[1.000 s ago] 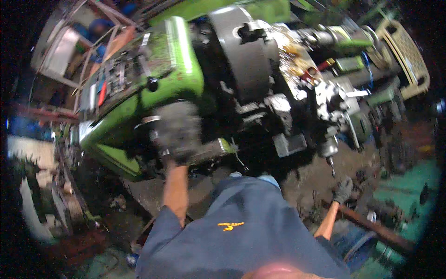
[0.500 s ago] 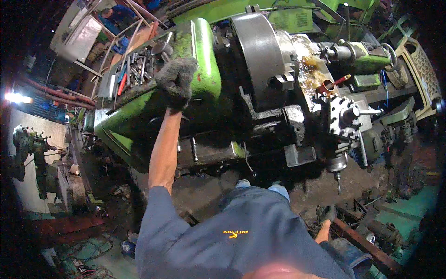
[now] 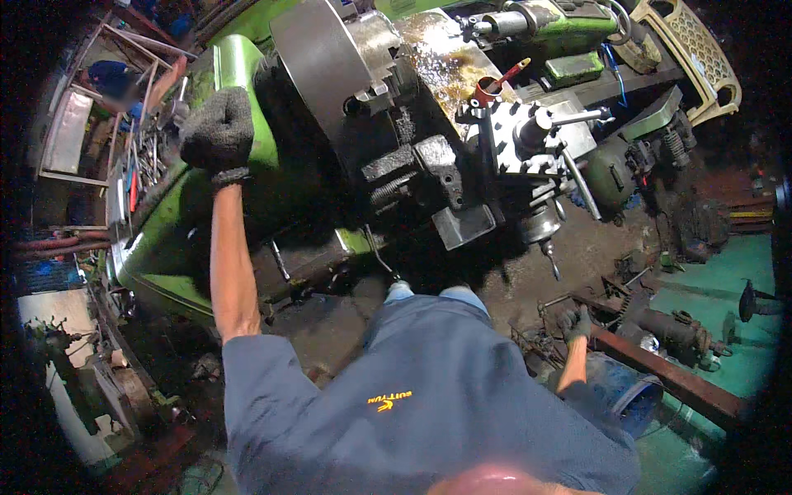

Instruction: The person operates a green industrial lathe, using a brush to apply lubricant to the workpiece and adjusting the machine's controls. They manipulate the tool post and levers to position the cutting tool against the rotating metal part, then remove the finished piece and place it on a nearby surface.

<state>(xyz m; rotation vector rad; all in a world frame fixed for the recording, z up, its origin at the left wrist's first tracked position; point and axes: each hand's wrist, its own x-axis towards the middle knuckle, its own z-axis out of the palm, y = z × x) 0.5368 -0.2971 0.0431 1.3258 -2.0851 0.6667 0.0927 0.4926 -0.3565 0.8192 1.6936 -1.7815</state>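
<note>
My left hand point(image 3: 218, 132), in a dark grey knit glove, is raised in a closed fist over the green lathe headstock point(image 3: 262, 136). Whatever it grips is mostly hidden; a metal piece point(image 3: 179, 111) shows beside the knuckles, and I cannot tell whether they are joined. Hand tools point(image 3: 148, 157) lie heaped on the headstock top, just left of the fist. To its right stands the large grey lathe chuck point(image 3: 322, 66). My right hand point(image 3: 575, 323), gloved too, is low at the right beside a rusty beam point(image 3: 660, 371), its fingers apart and seemingly holding nothing.
A square tool post point(image 3: 520, 136) with levers projects at the right, with a drill bit point(image 3: 553, 260) below it. Behind stand a red cup point(image 3: 485, 91) with a brush and the tailstock point(image 3: 569, 29). A blue barrel point(image 3: 639, 404) is near my right arm. Another person point(image 3: 111, 78) is far left.
My view has swung to the right, so the lathe sits further left in it. My left fist stays raised by the headstock tools. My right hand shows more fully, beside the beam.
</note>
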